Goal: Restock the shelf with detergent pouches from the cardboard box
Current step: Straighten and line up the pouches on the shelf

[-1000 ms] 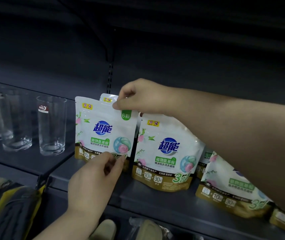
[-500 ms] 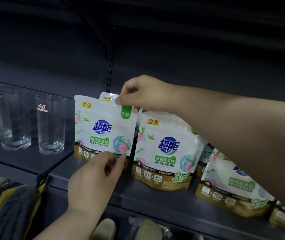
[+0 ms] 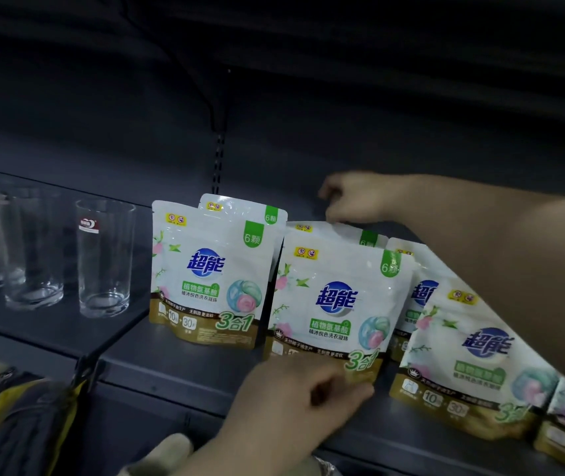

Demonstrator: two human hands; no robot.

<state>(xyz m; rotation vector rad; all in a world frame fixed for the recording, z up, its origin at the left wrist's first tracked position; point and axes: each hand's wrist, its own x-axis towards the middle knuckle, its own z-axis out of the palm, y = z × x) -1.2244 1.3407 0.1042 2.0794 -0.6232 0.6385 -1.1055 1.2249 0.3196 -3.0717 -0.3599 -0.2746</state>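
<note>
White and gold detergent pouches stand in rows on the dark shelf [image 3: 178,369]. The left row's front pouch [image 3: 205,273] stands free of both hands. My left hand [image 3: 301,403] is low at the shelf's front edge, with its thumb and curled fingers on the bottom edge of the middle front pouch [image 3: 336,300]. My right hand [image 3: 356,197] reaches in from the right, and its curled fingertips meet the top of the pouch behind [image 3: 329,226]. Blur hides whether they pinch it. Another pouch [image 3: 473,355] leans under my right forearm. The cardboard box is out of view.
Three clear drinking glasses [image 3: 104,259] stand on the shelf section to the left of the pouches. The shelf's slotted upright [image 3: 218,159] rises behind the left row. Bags and packaged goods [image 3: 16,427] lie on the level below.
Both hands have left the left row's pouches and moved right to the middle row. The left row now stands upright on its own.
</note>
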